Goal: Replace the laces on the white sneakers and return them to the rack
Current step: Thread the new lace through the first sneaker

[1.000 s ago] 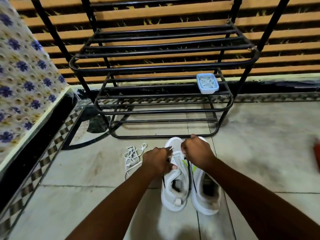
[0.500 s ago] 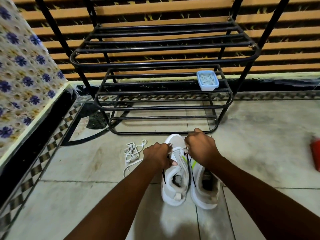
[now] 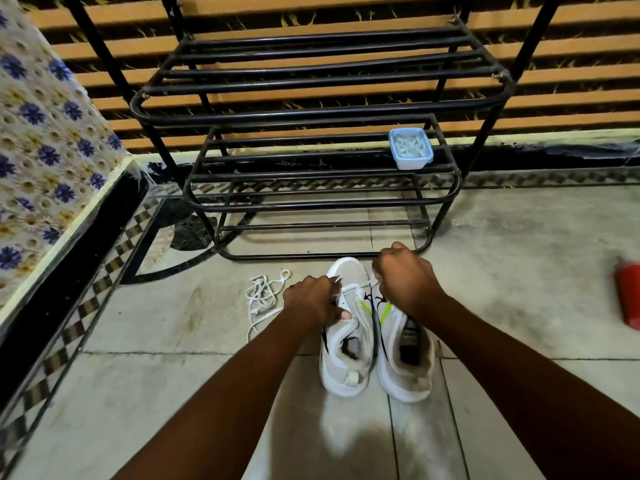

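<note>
Head view. One black rack (image 3: 311,114) stands at the floor's far edge. Two white sneakers (image 3: 346,375) lie side by side before it, toes toward it. Left hand (image 3: 311,299) and right hand (image 3: 405,280), fingers curled, pinch one lace (image 3: 356,288) over the left-side sneaker. One loose lace (image 3: 259,296) lies nearer the left hand.

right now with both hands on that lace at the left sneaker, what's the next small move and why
Probably draw both ends up evenly to seat the lace across the front eyelets. The left hand and right hand each pinch the lace near the toe of the left sneaker, and the eyelets behind look unlaced.
</note>
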`<state>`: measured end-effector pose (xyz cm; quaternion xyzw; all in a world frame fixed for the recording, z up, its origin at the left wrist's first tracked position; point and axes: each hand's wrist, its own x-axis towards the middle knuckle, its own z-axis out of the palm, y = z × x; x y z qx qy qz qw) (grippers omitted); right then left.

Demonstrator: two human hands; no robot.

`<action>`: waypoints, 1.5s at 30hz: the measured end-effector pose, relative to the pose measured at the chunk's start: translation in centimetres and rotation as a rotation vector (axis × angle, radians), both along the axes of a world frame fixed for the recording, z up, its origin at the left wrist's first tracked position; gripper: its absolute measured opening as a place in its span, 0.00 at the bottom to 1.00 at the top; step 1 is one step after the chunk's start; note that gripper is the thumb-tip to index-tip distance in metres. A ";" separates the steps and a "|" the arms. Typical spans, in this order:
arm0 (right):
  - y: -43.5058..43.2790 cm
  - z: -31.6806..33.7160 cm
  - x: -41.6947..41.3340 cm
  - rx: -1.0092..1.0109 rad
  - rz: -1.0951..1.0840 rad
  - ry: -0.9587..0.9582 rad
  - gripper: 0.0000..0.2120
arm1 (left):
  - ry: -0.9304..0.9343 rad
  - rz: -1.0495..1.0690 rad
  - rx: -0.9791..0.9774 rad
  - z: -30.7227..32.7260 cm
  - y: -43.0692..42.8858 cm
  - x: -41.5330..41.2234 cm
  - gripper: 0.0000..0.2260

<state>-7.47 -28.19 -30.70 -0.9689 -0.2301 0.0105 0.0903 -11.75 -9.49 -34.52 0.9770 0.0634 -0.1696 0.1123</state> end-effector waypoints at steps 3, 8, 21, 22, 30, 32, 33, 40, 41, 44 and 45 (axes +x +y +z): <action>-0.4 -1.2 0.4 0.100 -0.018 0.099 0.07 | -0.012 0.005 -0.092 -0.1 0.4 0.1 0.35; -1.2 -0.9 0.5 0.371 -0.119 0.052 0.19 | -0.202 0.127 -0.476 -0.2 2.1 0.6 0.13; 0.3 14.7 -0.6 0.942 -0.148 -0.023 0.03 | -0.479 0.251 -1.249 17.7 1.0 -1.5 0.04; 0.4 15.9 -0.8 0.963 -0.132 -0.020 0.03 | -0.493 0.249 -1.264 19.2 1.1 -1.7 0.03; 0.8 27.1 -1.6 1.203 -0.089 -0.035 0.03 | -0.564 0.220 -1.207 33.4 0.0 -2.6 0.01; 1.0 29.3 -1.8 1.305 -0.139 0.014 0.03 | -0.582 0.200 -1.212 36.0 0.0 -2.8 0.02; 1.1 30.5 -1.9 1.338 -0.143 0.014 0.03 | -0.594 0.187 -1.204 37.4 0.1 -3.0 0.02; 1.6 35.2 -2.8 1.204 -0.134 -0.053 0.01 | -0.538 0.156 -1.088 40.3 -0.2 -3.8 0.03; 1.6 35.5 -2.9 1.193 -0.139 -0.057 0.02 | -0.533 0.161 -1.098 40.2 -0.2 -3.7 0.02; 1.7 35.6 -3.2 1.127 -0.134 -0.139 0.04 | -0.583 0.192 -1.124 39.7 -0.1 -3.2 0.02; 1.7 35.5 -3.4 1.119 -0.138 -0.167 0.05 | -0.611 0.213 -1.140 39.4 -0.1 -3.1 0.03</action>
